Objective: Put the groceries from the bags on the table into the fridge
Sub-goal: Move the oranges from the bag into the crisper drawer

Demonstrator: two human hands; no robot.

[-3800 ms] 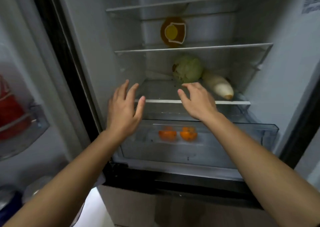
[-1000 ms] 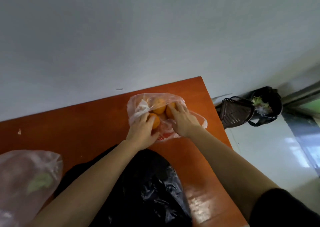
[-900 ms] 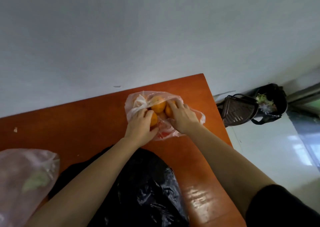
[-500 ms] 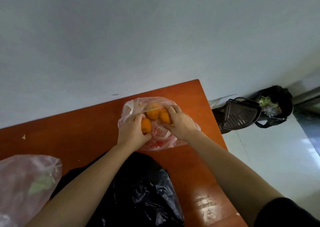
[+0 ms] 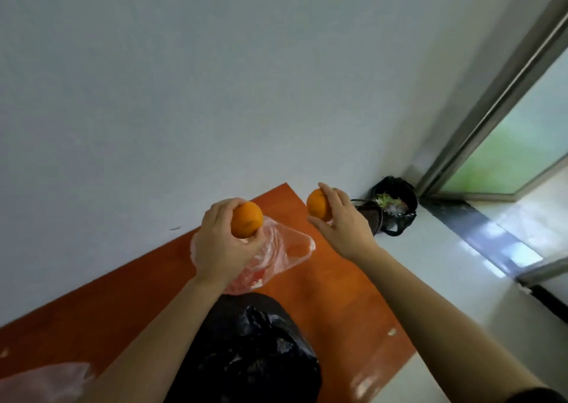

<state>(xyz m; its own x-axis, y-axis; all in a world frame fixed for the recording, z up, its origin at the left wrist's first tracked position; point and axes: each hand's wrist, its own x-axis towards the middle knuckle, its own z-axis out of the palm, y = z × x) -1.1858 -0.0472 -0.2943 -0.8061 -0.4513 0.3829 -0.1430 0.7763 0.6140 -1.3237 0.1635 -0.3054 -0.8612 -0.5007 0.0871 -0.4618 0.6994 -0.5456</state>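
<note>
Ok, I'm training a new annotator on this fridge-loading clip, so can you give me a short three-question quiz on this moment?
1. True or false: the left hand and the right hand each hold one orange.
2. Which bag lies nearest the person on the table?
A. the clear bag
B. the black bag
C. a paper bag
3. Fill in: the bin stands on the floor beyond the table's far ____ corner.

Key: 1 true, left orange, right orange. 2 B. 3 right.
</note>
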